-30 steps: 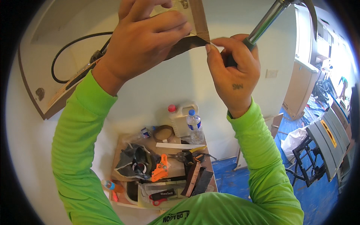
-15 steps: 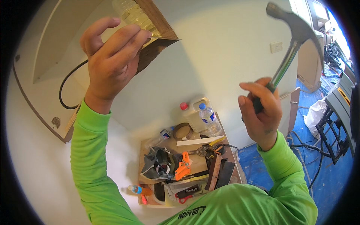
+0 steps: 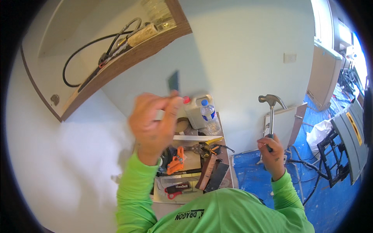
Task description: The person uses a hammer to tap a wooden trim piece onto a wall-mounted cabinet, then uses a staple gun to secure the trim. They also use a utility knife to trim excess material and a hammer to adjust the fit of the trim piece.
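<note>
- Hammer (image 3: 271, 120): 3 o'clock, head up, handle gripped in R hand (image 3: 273, 151).
- Dark flat pc. (image 3: 173, 80), blurred: 11 o'clock, pinched in L hand (image 3: 153, 120).
- Change: hands lower, L off cabinet edge (image 3: 132, 58) (10 o'clock); work there apparently paused.

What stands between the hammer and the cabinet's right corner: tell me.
Nothing visible: only wall shows between the hammer and that corner. The left hand, pinching a dark piece, is off to the left, below the cabinet. Depth is unclear.

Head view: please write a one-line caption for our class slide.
Left hand holding a small dark flat piece, right hand gripping a claw hammer, with a tool-strewn work surface in view.
</note>
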Demonstrator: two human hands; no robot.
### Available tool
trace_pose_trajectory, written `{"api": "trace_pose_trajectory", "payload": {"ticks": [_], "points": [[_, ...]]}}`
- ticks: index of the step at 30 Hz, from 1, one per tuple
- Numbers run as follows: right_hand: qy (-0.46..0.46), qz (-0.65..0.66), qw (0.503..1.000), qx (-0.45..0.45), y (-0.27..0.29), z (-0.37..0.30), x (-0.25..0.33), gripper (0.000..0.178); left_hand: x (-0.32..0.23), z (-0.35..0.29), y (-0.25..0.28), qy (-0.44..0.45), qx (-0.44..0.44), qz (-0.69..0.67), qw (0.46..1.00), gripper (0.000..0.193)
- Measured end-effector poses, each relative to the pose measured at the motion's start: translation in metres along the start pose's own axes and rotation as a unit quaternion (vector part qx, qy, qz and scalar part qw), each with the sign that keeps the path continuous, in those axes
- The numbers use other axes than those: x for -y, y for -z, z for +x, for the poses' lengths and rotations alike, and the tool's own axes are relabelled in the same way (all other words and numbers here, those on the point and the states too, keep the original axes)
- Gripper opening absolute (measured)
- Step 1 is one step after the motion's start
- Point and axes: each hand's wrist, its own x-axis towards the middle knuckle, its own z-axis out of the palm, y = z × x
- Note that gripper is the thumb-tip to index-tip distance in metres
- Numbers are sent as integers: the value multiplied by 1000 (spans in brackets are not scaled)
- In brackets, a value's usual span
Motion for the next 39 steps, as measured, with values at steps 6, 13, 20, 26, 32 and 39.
{"api": "trace_pose_trajectory", "payload": {"ticks": [6,13,20,26,32,39], "points": [[-22,94,995,26,-6,13,36,5,-23,-56,-45,233,-19,-61,970,20],[23,70,990,122,24,45,8,4,-48,-23,-63,274,-100,-157,943,26],[-96,164,956,225,71,92,-49,7,-70,14,-98,229,-200,-101,947,25],[-69,135,948,279,121,137,-94,9,-60,15,-87,137,-188,249,940,15],[-117,163,935,292,133,148,-115,10,-47,54,-30,-146,-36,464,873,18],[-165,162,937,263,121,127,-109,10,-33,106,-2,-304,32,506,806,26]]}}
